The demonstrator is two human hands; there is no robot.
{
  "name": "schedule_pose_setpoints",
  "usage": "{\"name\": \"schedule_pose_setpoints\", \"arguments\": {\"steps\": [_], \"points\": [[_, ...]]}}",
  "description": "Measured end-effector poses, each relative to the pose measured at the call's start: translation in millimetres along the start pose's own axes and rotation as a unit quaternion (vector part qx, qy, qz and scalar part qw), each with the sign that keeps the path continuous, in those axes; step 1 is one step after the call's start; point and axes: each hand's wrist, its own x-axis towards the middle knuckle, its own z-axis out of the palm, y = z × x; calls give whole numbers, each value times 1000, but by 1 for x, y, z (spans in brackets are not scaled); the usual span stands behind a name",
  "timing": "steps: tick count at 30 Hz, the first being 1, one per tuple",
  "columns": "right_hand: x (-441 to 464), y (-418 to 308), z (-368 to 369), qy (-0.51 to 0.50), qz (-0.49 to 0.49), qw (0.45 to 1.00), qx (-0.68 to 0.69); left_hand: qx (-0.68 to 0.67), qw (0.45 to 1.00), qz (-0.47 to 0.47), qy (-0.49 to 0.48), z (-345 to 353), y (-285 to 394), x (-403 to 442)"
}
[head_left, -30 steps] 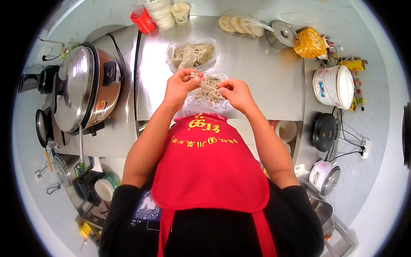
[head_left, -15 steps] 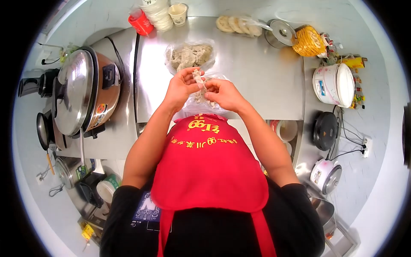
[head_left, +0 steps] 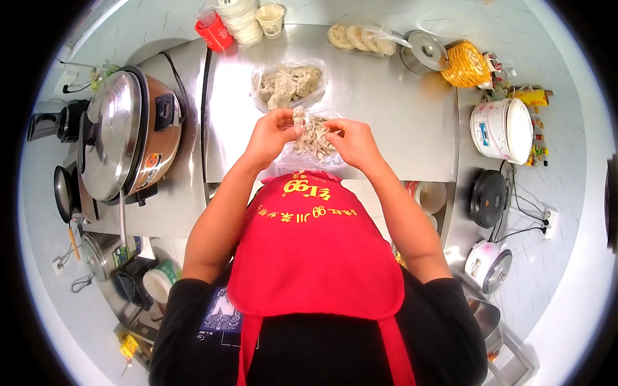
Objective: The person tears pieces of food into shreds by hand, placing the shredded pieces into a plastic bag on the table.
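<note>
My left hand (head_left: pixel 269 136) pinches a greyish-beige strip of what looks like cooked meat (head_left: pixel 299 117) between thumb and fingers. To its right, my right hand (head_left: pixel 351 141) has thumb and fingertips drawn together at the edge of a shredded pile; whether a shred is between them I cannot make out. The pile of torn shreds (head_left: pixel 313 140) lies in a clear plastic bag (head_left: pixel 293 159) below both hands. Just beyond, a second clear bag (head_left: pixel 317 100) holds larger unshredded chunks (head_left: pixel 295 83) of the same greyish stuff.
A steel table (head_left: pixel 399 116) carries the bags. At its back stand a red cup (head_left: pixel 214 32), paper cup (head_left: pixel 270 20), bagged flatbreads (head_left: pixel 362 38) and lidded steel pot (head_left: pixel 425 50). A large cooker (head_left: pixel 158 138) is on the left, a white bucket (head_left: pixel 492 128) on the right.
My right hand has moved right, away from the strip in my left hand, uncovering more of the shredded pile. My left hand stays nearly in place, still gripping its strip.
</note>
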Motion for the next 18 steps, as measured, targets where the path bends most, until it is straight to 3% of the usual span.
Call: {"name": "schedule_pose_setpoints", "arguments": {"steps": [3,5,8,10,14,18], "points": [[-2,-4,2,-18,11,999,-50,-36,999,-22,3,3,-6,3],[0,-12,6,-36,70,988,133,-70,997,-39,6,7,-5,0],[4,-25,4,-77,119,967,213,-77,995,-55,-24,10,-1,-1],[4,-26,3,-83,124,959,242,17,999,-33,-10,12,2,-2],[8,-17,2,-124,149,938,288,59,998,-35,-1,13,12,-6],[9,-6,14,-97,147,936,306,64,997,-45,-13,13,15,-7]]}}
